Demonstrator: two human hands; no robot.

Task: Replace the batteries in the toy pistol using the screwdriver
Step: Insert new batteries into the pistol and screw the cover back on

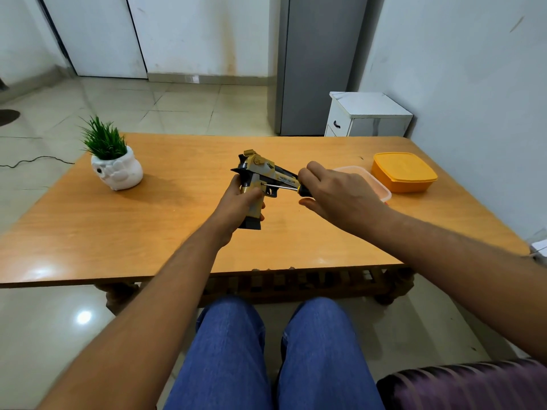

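Nearest us are our knees in blue jeans (272, 350), with a purple cushion (467, 386) at the lower right. Beyond them stands the wooden bench (165, 232), and both our bare forearms reach out over it.

Our left hand (236, 202) grips the toy pistol (260, 179) around its handle, fingers curled about it, holding it up above the middle of the bench with the yellow and black body tilted and the barrel pointing away to the right. Our right hand (337, 193) is closed around the screwdriver (284, 187), whose dark handle mostly disappears in the palm. Its thin metal shaft runs leftward, and the tip meets the side of the pistol just above the grip, probably at a screw, though that spot is too small for us to make out.

Behind the right hand sits a clear container (376, 184), partly hidden, and just beside it an orange lidded box (404, 173). On the left of the bench stands a white pot with a green plant (114, 161).
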